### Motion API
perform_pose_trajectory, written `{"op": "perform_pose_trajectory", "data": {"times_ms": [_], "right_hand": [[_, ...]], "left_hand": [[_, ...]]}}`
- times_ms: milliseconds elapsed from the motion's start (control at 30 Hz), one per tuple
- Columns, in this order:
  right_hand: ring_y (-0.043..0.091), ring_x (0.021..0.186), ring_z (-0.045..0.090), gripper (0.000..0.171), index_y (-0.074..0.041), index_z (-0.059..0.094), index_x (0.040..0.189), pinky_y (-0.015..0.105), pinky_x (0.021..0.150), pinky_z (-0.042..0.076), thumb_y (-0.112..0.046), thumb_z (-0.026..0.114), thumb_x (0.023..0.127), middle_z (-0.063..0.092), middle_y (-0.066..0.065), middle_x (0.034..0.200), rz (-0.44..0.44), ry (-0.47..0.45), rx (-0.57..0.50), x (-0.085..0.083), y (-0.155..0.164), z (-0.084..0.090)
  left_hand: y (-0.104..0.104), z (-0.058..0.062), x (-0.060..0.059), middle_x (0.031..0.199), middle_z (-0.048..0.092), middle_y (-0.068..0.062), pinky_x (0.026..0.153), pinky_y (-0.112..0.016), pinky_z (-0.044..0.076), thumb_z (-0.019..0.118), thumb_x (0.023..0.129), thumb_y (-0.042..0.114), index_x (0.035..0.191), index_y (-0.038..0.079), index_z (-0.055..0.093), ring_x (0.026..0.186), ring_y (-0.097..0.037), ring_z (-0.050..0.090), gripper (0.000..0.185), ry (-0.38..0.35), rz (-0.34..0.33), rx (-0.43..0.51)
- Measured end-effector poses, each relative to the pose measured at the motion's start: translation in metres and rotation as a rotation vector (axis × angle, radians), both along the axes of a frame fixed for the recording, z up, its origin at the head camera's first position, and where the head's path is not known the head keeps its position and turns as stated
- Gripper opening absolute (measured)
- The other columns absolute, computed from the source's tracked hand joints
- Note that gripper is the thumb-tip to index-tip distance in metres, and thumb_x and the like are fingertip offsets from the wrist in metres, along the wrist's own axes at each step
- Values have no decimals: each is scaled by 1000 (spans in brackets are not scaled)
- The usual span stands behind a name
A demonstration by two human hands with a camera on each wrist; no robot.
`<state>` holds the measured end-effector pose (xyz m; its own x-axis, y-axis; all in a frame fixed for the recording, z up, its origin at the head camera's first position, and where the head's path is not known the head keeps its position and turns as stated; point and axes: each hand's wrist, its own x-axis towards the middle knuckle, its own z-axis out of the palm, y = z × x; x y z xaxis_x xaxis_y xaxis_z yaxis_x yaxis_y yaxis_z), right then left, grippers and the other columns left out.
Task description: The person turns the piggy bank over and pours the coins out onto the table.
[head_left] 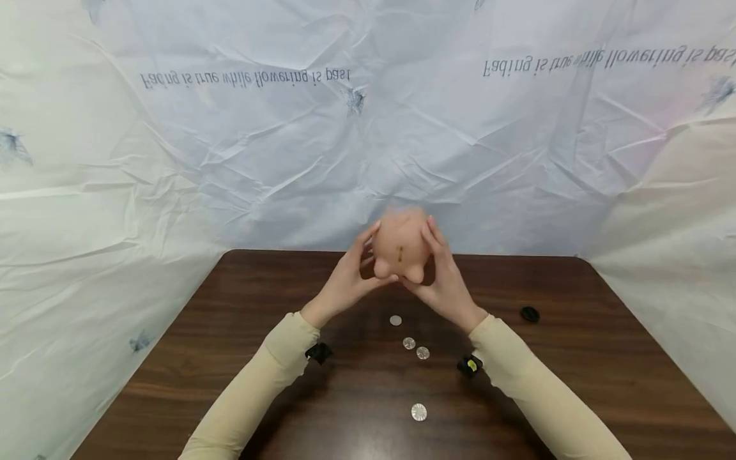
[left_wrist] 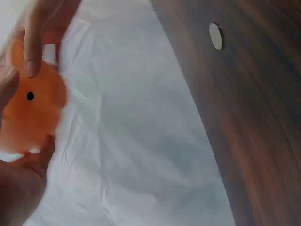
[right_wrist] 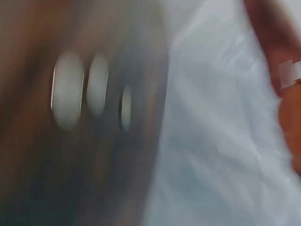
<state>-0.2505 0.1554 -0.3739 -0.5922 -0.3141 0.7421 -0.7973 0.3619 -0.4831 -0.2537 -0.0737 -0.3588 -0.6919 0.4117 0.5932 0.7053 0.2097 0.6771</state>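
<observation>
Both hands hold a pinkish-orange piggy bank (head_left: pixel 402 239) above the far part of the table. Its coin slot faces the head camera, with two rounded bumps below it. My left hand (head_left: pixel 351 275) grips its left side, thumb underneath. My right hand (head_left: pixel 445 278) grips the right side in the same way. In the left wrist view, the piggy bank (left_wrist: pixel 40 110) shows a black eye, with fingers around it. Only its edge (right_wrist: pixel 291 125) enters the blurred right wrist view. Below the hands lie several silver coins, among them one coin (head_left: pixel 395 320) nearest the piggy bank.
Another coin (head_left: pixel 419 412) lies nearer the front of the dark wooden table (head_left: pixel 190 358). A small black round piece (head_left: pixel 529 314), like a plug, is on the right. White printed sheeting (head_left: pixel 276 160) hangs behind the table and at both sides.
</observation>
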Motion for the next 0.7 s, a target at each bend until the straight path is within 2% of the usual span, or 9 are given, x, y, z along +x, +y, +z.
{"op": "perform_pose_trajectory", "data": {"times_ms": [67,100,267,333,400,533,600,633,700], "right_hand": [[44,146,28,95,-7,31,155,52,116,33,-2,85,77,20,24,162,-4,170,29,-3,3,2],[43,147,26,94,-9,32,155,53,117,32,-4,86,77,22,23,162,2,146,44,-3,3,2],[34,145,33,103,-22,15,163,55,108,42,-35,82,87,24,13,164,38,-519,140,4,3,5],[34,144,35,102,-25,13,164,56,106,43,-40,80,88,26,13,163,36,-625,167,7,3,7],[35,146,32,103,-22,14,164,56,109,40,-34,81,88,22,14,165,69,-508,164,7,4,7],[41,147,28,103,-17,23,161,50,114,36,1,83,80,19,21,164,136,112,140,1,8,7],[46,145,27,103,-9,26,158,48,116,34,13,80,74,18,26,162,137,335,137,-3,10,5],[46,145,28,102,-7,26,158,47,116,35,13,80,74,19,27,161,128,362,140,-4,10,4],[41,147,27,102,-9,25,160,47,117,33,5,83,77,20,22,163,106,237,152,-4,10,2]], "left_hand": [[1,1,0,159,32,-13,106,-41,48,82,85,5,160,19,17,138,-31,46,100,32,-56,33],[1,0,0,158,35,-13,105,-41,49,82,86,7,161,20,16,136,-31,48,101,-7,-64,28],[-5,-8,8,149,49,-13,99,-45,52,72,93,46,163,23,16,128,-27,57,93,-339,134,-222],[-7,-10,13,147,52,-13,97,-45,52,70,91,58,162,20,19,126,-26,58,96,-338,206,-318],[-8,-9,15,148,51,-13,98,-45,52,73,91,51,162,18,20,126,-26,58,95,-232,190,-264],[-6,-6,11,152,39,-16,100,-42,52,84,85,15,158,17,21,128,-30,55,96,249,110,-91],[-3,-6,8,154,32,-20,103,-40,50,85,82,5,156,16,19,131,-33,51,99,412,83,-71],[-3,-7,7,154,31,-21,104,-41,50,85,83,6,156,15,18,132,-34,50,100,444,95,-88],[-2,-7,5,155,31,-20,105,-42,48,86,84,16,159,14,17,133,-32,48,102,371,123,-142]]}}
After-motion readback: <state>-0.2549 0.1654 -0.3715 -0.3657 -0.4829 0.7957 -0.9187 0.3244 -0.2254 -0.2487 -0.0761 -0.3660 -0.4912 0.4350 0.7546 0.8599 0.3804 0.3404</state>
